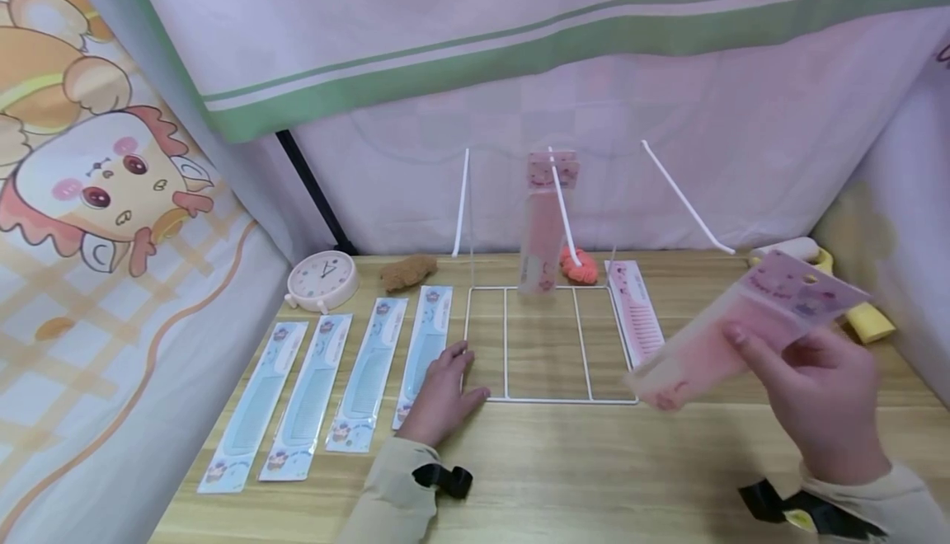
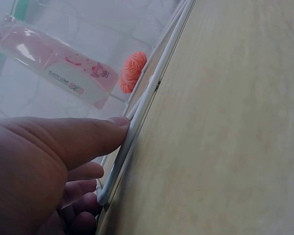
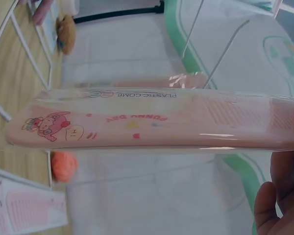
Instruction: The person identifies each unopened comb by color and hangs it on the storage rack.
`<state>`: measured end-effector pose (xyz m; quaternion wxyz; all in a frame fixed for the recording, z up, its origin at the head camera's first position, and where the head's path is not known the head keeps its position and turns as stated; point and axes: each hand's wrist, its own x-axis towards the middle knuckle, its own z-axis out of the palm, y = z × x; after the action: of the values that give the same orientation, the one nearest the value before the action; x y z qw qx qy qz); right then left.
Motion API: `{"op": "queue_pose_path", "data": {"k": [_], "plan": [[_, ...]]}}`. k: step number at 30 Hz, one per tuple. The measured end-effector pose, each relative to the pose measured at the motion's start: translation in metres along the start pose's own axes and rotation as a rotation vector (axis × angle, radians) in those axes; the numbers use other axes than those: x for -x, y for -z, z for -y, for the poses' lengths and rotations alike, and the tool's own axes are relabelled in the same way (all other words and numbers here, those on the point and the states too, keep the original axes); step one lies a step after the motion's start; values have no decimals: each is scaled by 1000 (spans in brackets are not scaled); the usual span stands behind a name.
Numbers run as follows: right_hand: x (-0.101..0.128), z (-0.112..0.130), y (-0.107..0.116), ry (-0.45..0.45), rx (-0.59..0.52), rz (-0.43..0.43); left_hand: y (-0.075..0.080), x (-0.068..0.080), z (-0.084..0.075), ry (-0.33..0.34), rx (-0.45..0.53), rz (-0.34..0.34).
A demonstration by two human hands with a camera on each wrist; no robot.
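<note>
My right hand (image 1: 809,379) holds a pink packaged comb (image 1: 742,325) up in the air at the right, gripped near its card end; the same comb (image 3: 152,120) fills the right wrist view. My left hand (image 1: 444,391) rests flat on the table with its fingers against the front left corner of the white wire rack (image 1: 549,400), the thumb (image 2: 83,134) pressing on the rack wire (image 2: 147,100). Another pink comb (image 1: 547,222) hangs on the rack's middle peg. A third pink comb (image 1: 635,313) lies flat just right of the rack base.
Several blue packaged combs (image 1: 356,379) lie in a row left of the rack. A small clock (image 1: 323,279), a brown plush (image 1: 406,272), an orange scrunchie (image 1: 580,266) and a yellow sponge (image 1: 864,317) sit along the back. Curtain walls close in on all sides.
</note>
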<state>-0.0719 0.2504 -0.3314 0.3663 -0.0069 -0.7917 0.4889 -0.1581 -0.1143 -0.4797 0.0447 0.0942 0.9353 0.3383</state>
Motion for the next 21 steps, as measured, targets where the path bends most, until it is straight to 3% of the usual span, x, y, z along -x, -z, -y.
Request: {"op": "queue_pose_path", "data": {"k": [4,7,15,21], "plan": [[4,7,-6,99,-283,43,-1,1,0,1,-2,3],[8,13,-12,125,-450,89,-1,1,1,1,0,1],[12,24,-36,220,-596,178,-2,1,1,1,-1,-1],[18,32,-52,206,-534,251,-1,-1,2,-2,-12,6]]}}
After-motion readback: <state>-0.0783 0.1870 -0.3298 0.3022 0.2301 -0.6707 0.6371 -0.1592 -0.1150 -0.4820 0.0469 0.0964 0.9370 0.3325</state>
